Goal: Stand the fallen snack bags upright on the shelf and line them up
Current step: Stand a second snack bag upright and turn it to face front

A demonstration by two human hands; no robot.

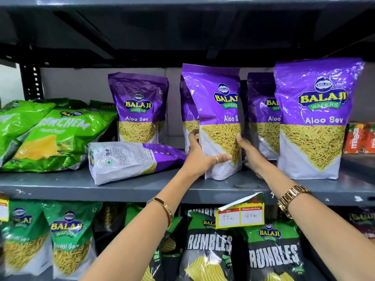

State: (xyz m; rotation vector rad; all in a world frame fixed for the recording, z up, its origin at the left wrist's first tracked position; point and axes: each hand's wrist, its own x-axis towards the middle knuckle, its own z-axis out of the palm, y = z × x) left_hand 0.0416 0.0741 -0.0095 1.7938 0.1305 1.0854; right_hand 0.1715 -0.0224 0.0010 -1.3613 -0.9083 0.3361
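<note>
In the middle of the frame I have a purple Aloo Sev bag point(220, 118) standing upright on the grey shelf point(60, 184), its base on the shelf board; my left hand point(199, 157) wraps its lower left edge, thumb across the front and fingers curled behind, and my right hand point(248, 153) presses its lower right edge with fingers bent round the side; both hands are closed on this one bag. Left of centre a fallen Aloo Sev bag point(129, 161) lies on its side, back label up, just beside my left hand; behind it another purple bag point(139, 108) stands upright. At the right of the frame a large purple bag point(312, 118) stands near the shelf's front edge, with two more partly hidden behind. At the left edge green chip bags point(50, 134) lie slumped in a heap; a yellow price tag point(240, 211) hangs below the shelf lip.
</note>
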